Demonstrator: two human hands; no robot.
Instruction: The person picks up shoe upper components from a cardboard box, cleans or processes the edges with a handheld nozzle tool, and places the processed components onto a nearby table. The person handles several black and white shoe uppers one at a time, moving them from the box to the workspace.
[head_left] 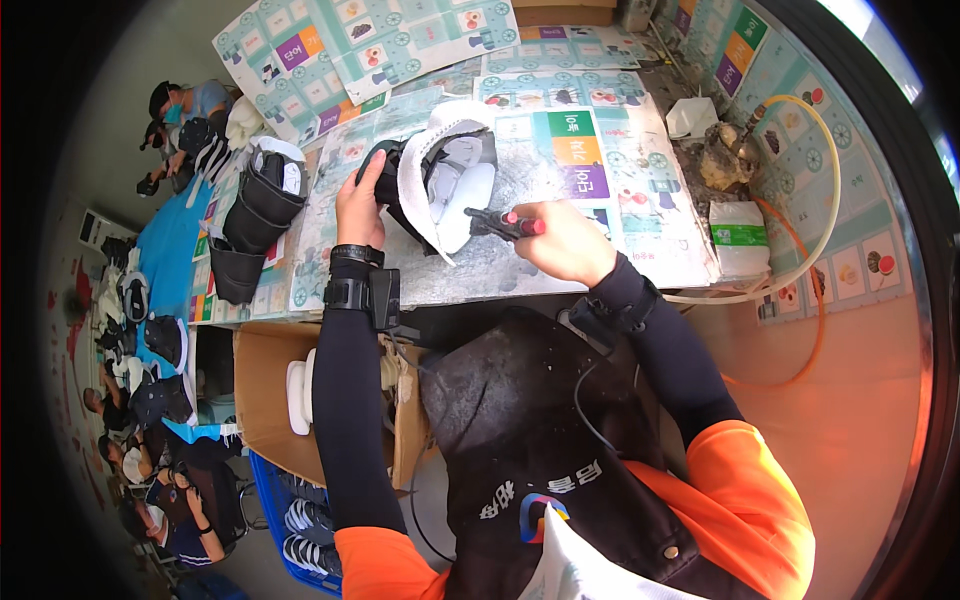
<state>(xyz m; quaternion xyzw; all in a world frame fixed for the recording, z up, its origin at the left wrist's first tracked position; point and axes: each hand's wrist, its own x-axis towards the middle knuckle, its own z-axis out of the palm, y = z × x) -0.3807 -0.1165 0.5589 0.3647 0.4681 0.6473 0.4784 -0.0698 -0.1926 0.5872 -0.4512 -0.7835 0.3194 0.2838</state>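
Left hand [361, 208] grips shoe [445, 188] — right hand [568, 243], pincers [493, 221].

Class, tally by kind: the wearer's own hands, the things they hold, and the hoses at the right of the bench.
Hands: 2, left hand and right hand
Shoe: 1, the black-and-white shoe
Tool: 1, the red-handled tool
Hoses: 2, pale hose and orange hose
Total: 6

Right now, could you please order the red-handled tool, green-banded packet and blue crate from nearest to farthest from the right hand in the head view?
1. Red-handled tool: in the right hand.
2. Green-banded packet: at right.
3. Blue crate: lower left.
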